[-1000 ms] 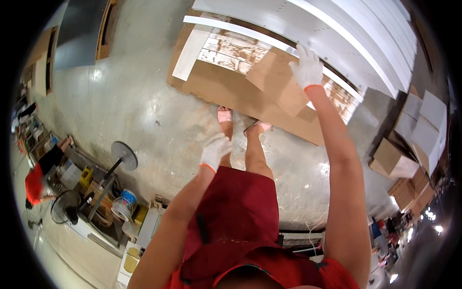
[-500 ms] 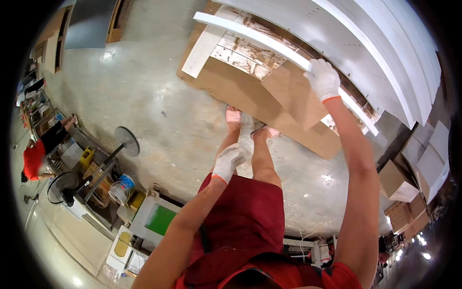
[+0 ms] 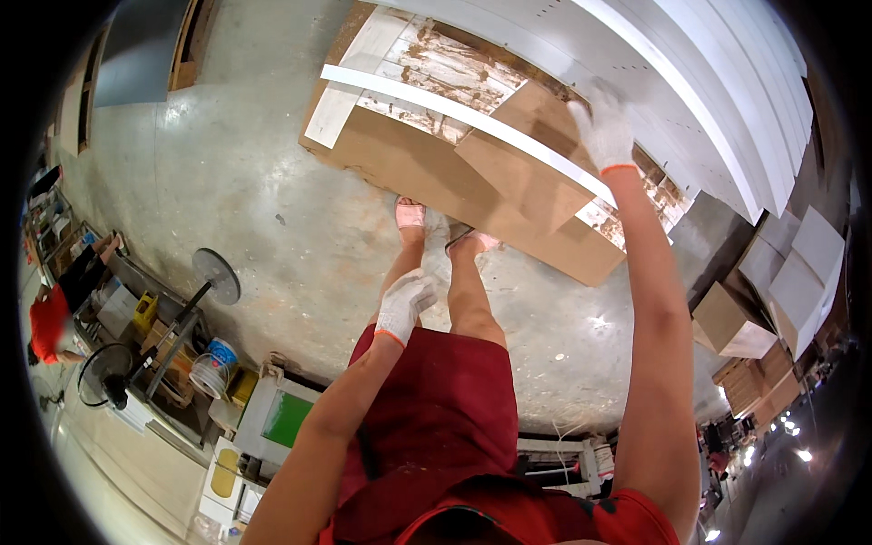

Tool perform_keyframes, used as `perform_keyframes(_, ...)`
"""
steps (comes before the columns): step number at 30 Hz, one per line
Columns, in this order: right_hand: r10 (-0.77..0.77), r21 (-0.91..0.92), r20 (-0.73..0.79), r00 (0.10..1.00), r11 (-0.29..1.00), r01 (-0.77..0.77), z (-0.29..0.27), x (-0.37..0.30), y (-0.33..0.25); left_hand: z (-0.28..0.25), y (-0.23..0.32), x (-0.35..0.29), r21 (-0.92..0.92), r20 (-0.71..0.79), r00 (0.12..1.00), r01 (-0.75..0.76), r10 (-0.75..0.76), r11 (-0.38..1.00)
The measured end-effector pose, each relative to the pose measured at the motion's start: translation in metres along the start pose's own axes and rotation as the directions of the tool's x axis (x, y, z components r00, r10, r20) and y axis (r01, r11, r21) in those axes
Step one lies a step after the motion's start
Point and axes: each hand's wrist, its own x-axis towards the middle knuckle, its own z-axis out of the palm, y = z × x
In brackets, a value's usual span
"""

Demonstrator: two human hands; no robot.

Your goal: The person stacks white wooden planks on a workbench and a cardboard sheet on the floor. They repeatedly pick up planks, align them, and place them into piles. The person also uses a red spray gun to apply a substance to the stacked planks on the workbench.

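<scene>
A long white strip (image 3: 454, 111) lies across brown cardboard (image 3: 409, 163) and scuffed white boards (image 3: 445, 62) on the floor. My right hand (image 3: 605, 132), in a white glove with an orange cuff, is above the far side of the cardboard, beyond the strip. Its thumb and fingers are apart, the fingertips smeared by motion, and it holds nothing visible. Just past it are large white panels (image 3: 672, 127) standing side by side. My left hand (image 3: 406, 304), gloved likewise, hangs before my thigh with fingers curled together and nothing seen in them.
Folded cardboard and boxes (image 3: 734, 322) stand at the right. A round-based stand (image 3: 216, 276) and a cluttered cart with a bucket (image 3: 213, 368) are at the left. Behind these, a person in red (image 3: 47, 322) is at the rim. A dark grey panel (image 3: 138, 54) stands at the far left.
My right hand has let go of the white strip, which has come down nearer to me onto the cardboard. The view has shifted a little. My left hand keeps its curled pose.
</scene>
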Motion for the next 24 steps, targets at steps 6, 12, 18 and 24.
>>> perform_keyframes(6, 0.098, -0.259, 0.014, 0.995, 0.962, -0.091, 0.022, 0.024, 0.024, 0.004, -0.004, -0.007, -0.03, 0.004, 1.0, 0.01, -0.009, 0.999)
perform_keyframes(12, 0.337, -0.288, 0.22, 0.915, 0.919, -0.27, -0.003, 0.039, -0.004, 0.001, -0.001, -0.009, -0.021, 0.001, 1.0, -0.025, 0.025, 0.999)
perform_keyframes(18, 0.226, -0.273, 0.117, 0.967, 0.944, -0.187, 0.014, 0.013, 0.002, -0.005, 0.001, -0.01, -0.008, -0.001, 1.0, -0.007, 0.007, 1.0)
perform_keyframes(24, 0.104, -0.372, -0.033, 0.994, 0.922, -0.108, 0.033, 0.028, 0.012, -0.012, -0.002, -0.009, -0.011, -0.033, 0.999, 0.017, -0.017, 1.0)
